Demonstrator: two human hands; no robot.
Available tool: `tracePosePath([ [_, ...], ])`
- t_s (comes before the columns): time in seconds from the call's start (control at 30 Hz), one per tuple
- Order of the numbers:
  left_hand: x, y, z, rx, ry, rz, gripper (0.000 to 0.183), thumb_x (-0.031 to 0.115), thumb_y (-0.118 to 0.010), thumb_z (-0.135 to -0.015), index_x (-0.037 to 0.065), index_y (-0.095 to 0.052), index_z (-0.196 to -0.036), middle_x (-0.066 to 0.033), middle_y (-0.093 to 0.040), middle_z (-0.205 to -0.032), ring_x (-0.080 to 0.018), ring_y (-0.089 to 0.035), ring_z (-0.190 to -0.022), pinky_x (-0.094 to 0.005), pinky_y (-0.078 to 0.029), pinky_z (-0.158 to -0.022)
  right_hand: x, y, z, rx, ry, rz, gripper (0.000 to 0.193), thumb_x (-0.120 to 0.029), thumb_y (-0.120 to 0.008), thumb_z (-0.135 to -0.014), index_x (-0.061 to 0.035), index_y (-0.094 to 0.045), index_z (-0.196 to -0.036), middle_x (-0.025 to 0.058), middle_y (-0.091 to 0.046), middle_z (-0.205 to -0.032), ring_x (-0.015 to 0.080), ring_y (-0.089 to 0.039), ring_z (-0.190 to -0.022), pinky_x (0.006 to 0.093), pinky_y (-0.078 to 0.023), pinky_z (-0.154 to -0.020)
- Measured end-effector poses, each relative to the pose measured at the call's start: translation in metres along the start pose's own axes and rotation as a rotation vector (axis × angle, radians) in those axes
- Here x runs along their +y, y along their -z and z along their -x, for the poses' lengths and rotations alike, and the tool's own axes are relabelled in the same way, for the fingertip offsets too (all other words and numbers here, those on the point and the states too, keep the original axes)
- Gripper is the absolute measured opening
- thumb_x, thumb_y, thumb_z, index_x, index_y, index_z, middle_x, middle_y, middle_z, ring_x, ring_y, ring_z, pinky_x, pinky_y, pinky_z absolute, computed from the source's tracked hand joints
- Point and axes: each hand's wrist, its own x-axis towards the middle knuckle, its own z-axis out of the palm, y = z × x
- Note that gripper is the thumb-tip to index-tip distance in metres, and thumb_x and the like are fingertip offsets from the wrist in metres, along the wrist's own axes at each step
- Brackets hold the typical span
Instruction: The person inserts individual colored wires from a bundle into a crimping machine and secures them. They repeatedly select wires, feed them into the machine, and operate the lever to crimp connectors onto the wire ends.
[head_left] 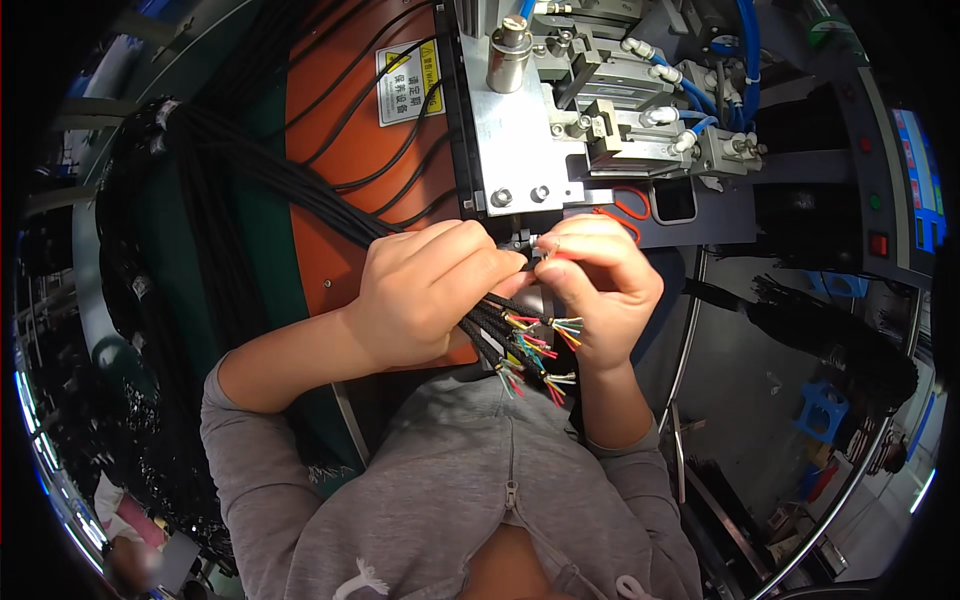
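My left hand (425, 290) is closed around a bundle of black cables (300, 185) that runs up and left over the orange bench top. The cables' stripped ends (535, 350) fan out below my hands, showing thin coloured wires. My right hand (600, 285) pinches one thin wire end between thumb and fingers, right next to my left fingertips. Both hands sit just below the metal machine (560, 110), close to its small black fixture (522, 240).
An orange panel (330, 110) with a yellow-and-white warning label lies left of the machine. Blue air hoses (745, 45) top the machine. A control box with coloured buttons (880, 190) stands at the right. More black cables (840, 335) lie lower right, near a blue stool (822, 410).
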Motion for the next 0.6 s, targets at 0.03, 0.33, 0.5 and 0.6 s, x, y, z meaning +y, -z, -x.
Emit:
tracePosePath([
  [0.03, 0.001, 0.000, -0.001, -0.018, 0.017, -0.017, 0.013, 0.010, -0.069, -0.073, 0.006, -0.060, -0.081, -0.0026, -0.052, -0.071, -0.0160, -0.056, -0.060, -0.0275, -0.043, -0.046, -0.001, -0.002, 0.003, 0.076, -0.067, -0.049, 0.021, 0.002, -0.078, -0.065, -0.0006, -0.068, -0.083, 0.0081, -0.066, -0.076, 0.0214, -0.063, -0.073, 0.0289, -0.050, -0.068],
  [0.33, 0.003, -0.004, 0.005, -0.172, -0.010, -0.242, 0.023, 0.008, -0.068, -0.067, 0.004, -0.066, -0.089, -0.0025, -0.056, -0.077, -0.0145, -0.056, -0.063, -0.0270, -0.044, -0.046, -0.015, 0.022, -0.005, -0.221, -0.010, 0.571, 0.013, -0.004, -0.076, -0.071, -0.0019, -0.065, -0.078, 0.0057, -0.062, -0.072, 0.0149, -0.057, -0.065, 0.0254, -0.044, -0.062],
  [0.5, 0.001, -0.008, 0.010, -0.097, -0.133, -0.266, 0.030, 0.009, -0.068, -0.066, 0.004, -0.069, -0.096, -0.0001, -0.057, -0.074, -0.0103, -0.053, -0.058, -0.0226, -0.041, -0.044, -0.006, 0.036, 0.003, -0.185, -0.543, 0.020, 0.010, -0.001, -0.072, -0.077, 0.0023, -0.065, -0.083, 0.0039, -0.062, -0.074, 0.0085, -0.055, -0.065, 0.0230, -0.044, -0.059],
  [0.6, 0.001, -0.012, 0.012, -0.143, -0.134, -0.308, 0.030, 0.006, -0.067, -0.070, 0.006, -0.070, -0.099, 0.0017, -0.056, -0.072, -0.0083, -0.052, -0.058, -0.0215, -0.040, -0.043, 0.000, 0.038, 0.006, -0.164, -0.435, 0.170, 0.011, -0.001, -0.070, -0.078, 0.0032, -0.067, -0.088, 0.0063, -0.064, -0.077, 0.0109, -0.059, -0.066, 0.0235, -0.046, -0.060],
])
